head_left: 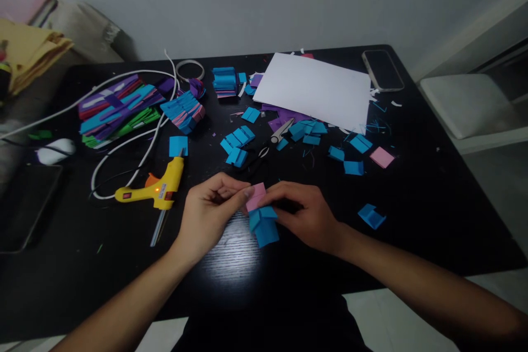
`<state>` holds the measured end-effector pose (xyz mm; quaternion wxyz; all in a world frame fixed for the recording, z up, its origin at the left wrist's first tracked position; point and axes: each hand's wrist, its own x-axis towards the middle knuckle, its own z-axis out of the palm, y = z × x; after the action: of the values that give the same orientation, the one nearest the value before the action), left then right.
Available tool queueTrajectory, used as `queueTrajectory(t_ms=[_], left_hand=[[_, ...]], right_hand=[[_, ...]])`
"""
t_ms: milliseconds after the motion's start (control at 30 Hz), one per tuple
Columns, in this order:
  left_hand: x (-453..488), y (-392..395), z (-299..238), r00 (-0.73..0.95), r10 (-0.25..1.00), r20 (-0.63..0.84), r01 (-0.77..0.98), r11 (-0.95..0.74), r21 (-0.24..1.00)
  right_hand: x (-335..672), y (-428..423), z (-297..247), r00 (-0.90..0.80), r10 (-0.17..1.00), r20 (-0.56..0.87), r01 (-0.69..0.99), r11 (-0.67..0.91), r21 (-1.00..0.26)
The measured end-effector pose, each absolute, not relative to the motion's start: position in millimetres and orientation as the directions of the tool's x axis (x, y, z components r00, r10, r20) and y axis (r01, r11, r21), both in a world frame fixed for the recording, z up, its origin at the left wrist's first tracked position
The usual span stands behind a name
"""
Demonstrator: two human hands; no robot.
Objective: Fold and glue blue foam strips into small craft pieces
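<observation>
My left hand (210,209) pinches the left edge of a small pink paper piece (257,196), thumb on top. Fingers of my right hand (307,212) close on the right side of the same pink paper. Folded blue paper (264,230) hangs just below the pink piece, touching it; whether they are joined I cannot tell. Left of my hands a yellow glue gun (167,184) lies on its side with a lit orange light, its nozzle over a blue paper square (178,146). Beyond my hands are several folded blue pieces (238,140) and scissors (282,131).
On the black table (330,269) lie a white sheet (315,88), a phone (383,70), a pink square (382,157) and a blue piece (372,216). Bundled coloured strips (119,107), a white cable (97,176), a tape roll (190,70) and a mouse (56,150) are left.
</observation>
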<state>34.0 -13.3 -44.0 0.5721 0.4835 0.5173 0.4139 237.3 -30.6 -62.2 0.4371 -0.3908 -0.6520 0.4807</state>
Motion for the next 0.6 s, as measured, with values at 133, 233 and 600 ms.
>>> queueTrajectory(t_ms=[133,233,600], left_hand=[[34.3,-15.1,-45.0,0.118,0.978,-0.169,0.050,0.165,0.985],[35.7,-15.2,-44.3,0.127,0.978,-0.163,0.044,0.158,0.986],[36.7,-17.4,-41.1,0.174,0.972,-0.156,0.066,0.146,0.987]], right_hand=[[234.3,-33.3,-63.2,-0.274,0.953,0.132,0.103,0.166,-0.981],[232.4,-35.6,-63.0,-0.257,0.966,0.042,0.121,0.075,-0.990],[226.0,-38.4,-58.9,-0.212,0.966,-0.150,-0.104,-0.175,-0.979]])
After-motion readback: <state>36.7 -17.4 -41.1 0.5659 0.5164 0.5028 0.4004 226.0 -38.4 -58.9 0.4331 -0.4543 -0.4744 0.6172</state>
